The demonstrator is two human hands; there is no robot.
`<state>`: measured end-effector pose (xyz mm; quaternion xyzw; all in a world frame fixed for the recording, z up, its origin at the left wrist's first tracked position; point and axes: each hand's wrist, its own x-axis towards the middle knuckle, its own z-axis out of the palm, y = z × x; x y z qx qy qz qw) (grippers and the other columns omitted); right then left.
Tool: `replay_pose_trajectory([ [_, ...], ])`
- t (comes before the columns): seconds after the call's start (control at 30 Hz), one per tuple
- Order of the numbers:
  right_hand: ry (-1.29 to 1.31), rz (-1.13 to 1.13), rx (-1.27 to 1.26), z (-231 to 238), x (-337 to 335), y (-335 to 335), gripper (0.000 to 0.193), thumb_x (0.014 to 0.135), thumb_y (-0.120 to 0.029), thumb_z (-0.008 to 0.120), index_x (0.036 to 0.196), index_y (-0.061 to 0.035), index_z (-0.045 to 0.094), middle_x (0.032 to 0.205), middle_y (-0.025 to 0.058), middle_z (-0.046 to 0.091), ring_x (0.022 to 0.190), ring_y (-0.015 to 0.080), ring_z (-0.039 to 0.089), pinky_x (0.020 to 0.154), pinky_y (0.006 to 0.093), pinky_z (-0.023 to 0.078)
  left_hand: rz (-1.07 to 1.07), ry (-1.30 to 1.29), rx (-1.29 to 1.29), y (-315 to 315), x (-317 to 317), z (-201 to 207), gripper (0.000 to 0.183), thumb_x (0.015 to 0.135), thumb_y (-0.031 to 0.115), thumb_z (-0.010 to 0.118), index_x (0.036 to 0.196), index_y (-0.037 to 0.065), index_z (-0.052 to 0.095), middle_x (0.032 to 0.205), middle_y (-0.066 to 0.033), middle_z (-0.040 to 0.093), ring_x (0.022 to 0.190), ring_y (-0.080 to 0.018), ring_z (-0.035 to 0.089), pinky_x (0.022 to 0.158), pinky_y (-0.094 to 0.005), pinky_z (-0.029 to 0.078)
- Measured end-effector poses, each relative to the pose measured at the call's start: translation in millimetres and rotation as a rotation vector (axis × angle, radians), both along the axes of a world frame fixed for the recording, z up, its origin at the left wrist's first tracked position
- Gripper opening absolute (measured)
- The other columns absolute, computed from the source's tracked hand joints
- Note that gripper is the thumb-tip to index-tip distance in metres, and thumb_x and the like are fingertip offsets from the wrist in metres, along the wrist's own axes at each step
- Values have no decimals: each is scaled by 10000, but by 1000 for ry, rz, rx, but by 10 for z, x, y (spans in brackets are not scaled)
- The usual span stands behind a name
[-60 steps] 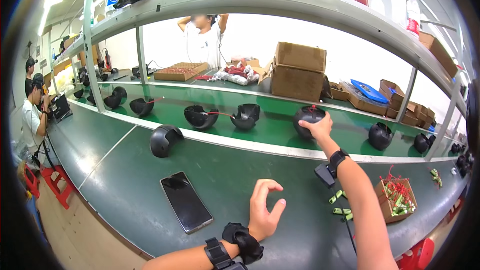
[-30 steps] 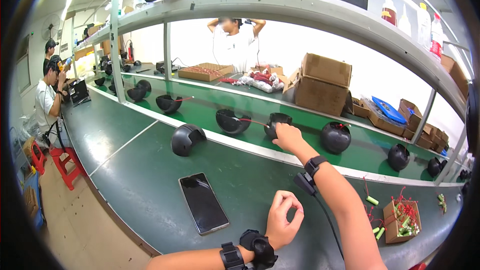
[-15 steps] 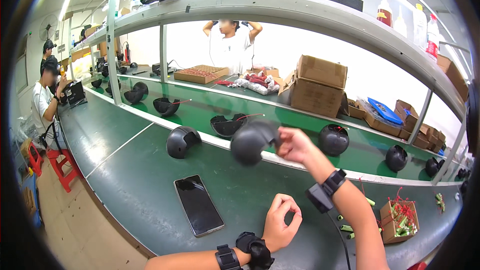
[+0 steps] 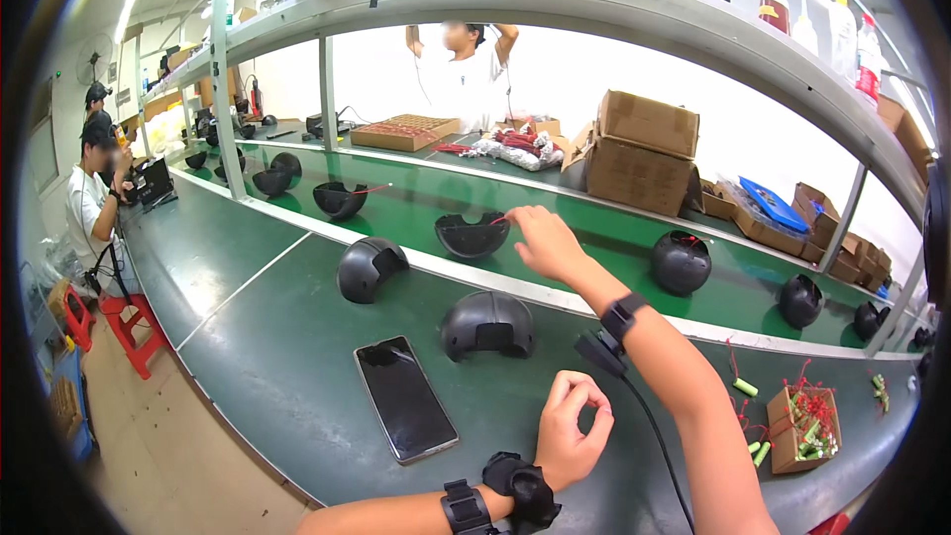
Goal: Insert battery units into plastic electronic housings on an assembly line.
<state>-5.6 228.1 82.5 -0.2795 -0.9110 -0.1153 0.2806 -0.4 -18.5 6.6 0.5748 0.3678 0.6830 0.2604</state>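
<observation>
My right hand (image 4: 543,243) reaches over the belt, its fingertips pinched at the right rim of a black half-shell (image 4: 470,238), where a red wire shows. Low in front of me, my left hand (image 4: 573,436) hovers near the bench with thumb and fingers curled into a ring and nothing visible in it. Between my hands and the belt, a black cut-out shell (image 4: 487,323) rests on the green bench. Another black shell (image 4: 370,268) sits to its left, against the belt's edge. A dark phone (image 4: 406,399) lies face up left of my left hand.
Further black shells (image 4: 681,263) stand along the green belt (image 4: 584,272). A small carton (image 4: 804,429) of green cells with red wires is at the right. Larger cartons (image 4: 642,154) stand behind the belt. A shelf (image 4: 555,2) crosses overhead. Other people are at the left and far side.
My right hand has let go of the cut-out shell, which now rests on the bench. It has moved up and left to the half-shell on the belt. My left hand keeps its curl.
</observation>
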Motion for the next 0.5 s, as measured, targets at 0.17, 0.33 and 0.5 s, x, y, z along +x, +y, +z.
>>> replay_pose_trajectory([
  [0.17, -51, -7, 62, -208, -289, 431, 355, 797, -185, 641, 1116, -63, 547, 1118, 95, 607, 1119, 260, 525, 935, 427, 410, -2, -16, -110, 12, 55, -41, 42, 775, -19, 596, 783, -14, 555, 896, -96, 513, 783, -180, 553, 715, -276, 466],
  [0.33, -319, -285, -164, -221, -442, 418, 298, 905, -318, 524, 1015, -79, 663, 960, 132, 680, 974, 301, 631, 900, 469, 429, 31, 15, -114, -4, 15, -48, 37, 772, -27, 587, 782, -19, 553, 903, -99, 514, 779, -179, 559, 720, -270, 473],
  [0.5, -132, -267, -320, -299, -215, 431, 289, 862, -266, 539, 914, -28, 696, 952, 191, 680, 890, 371, 655, 775, 455, 514, 6, 30, -105, -2, 19, -36, 37, 770, -23, 590, 774, -19, 554, 907, -97, 514, 771, -180, 564, 716, -270, 477],
])
